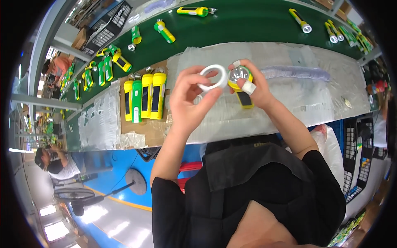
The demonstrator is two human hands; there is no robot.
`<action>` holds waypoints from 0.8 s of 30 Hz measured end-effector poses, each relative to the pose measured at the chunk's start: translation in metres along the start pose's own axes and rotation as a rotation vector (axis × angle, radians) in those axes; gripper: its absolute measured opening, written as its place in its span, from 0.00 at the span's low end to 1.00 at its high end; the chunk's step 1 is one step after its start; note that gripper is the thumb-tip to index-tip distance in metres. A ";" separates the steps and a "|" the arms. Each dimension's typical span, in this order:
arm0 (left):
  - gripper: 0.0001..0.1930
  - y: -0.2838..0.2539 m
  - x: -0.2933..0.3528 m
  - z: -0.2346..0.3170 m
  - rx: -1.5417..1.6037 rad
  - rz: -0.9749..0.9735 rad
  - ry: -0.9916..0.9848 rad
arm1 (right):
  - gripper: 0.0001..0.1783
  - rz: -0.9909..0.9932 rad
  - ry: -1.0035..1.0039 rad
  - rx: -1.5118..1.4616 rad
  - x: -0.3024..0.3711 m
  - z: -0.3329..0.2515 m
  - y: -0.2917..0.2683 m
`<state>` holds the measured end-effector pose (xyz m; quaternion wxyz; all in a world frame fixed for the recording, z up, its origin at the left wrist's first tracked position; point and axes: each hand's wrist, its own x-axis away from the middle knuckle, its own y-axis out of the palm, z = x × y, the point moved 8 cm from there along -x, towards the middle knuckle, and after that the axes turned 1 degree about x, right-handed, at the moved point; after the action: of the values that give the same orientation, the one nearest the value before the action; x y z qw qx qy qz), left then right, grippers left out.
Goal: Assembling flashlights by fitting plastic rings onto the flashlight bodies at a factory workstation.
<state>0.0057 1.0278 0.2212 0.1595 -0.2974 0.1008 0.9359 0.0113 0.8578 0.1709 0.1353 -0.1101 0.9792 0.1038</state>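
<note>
While the left hand (pixel 188 97) pinches a white ring (pixel 213 77) in closed fingers, the right hand (pixel 256 89) grips a yellow flashlight (pixel 241 82) beside it, above the desk's (pixel 314 103) middle; three flashlights (pixel 144 97) lie near its left edge.

Three yellow-green torches (pixel 144 97) on cardboard (pixel 140 128), green conveyor belt (pixel 248 25)

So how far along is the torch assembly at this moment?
Done: three torches lie side by side on the cardboard. In hand: the left hand holds a white ring beside the lens of a yellow torch in the right hand. Left: the ring is not on yet.
</note>
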 end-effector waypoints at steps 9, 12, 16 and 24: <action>0.18 0.047 -0.025 0.007 -0.731 -0.284 0.338 | 0.21 -0.053 -0.171 0.109 0.002 -0.006 -0.008; 0.19 0.048 -0.026 0.008 -0.739 -0.308 0.343 | 0.27 -0.026 -0.146 0.081 0.004 -0.016 -0.012; 0.20 0.059 -0.030 0.011 -0.713 -0.378 0.306 | 0.35 -0.006 -0.304 0.212 0.005 -0.035 -0.030; 0.23 0.097 -0.031 -0.010 -0.612 -0.438 0.231 | 0.19 -0.325 -0.284 1.080 0.005 -0.118 -0.029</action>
<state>0.0002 0.9273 0.2405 0.2468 -0.4491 -0.2315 0.8269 -0.0149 0.8017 0.2750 0.3166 -0.1592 0.8360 -0.4189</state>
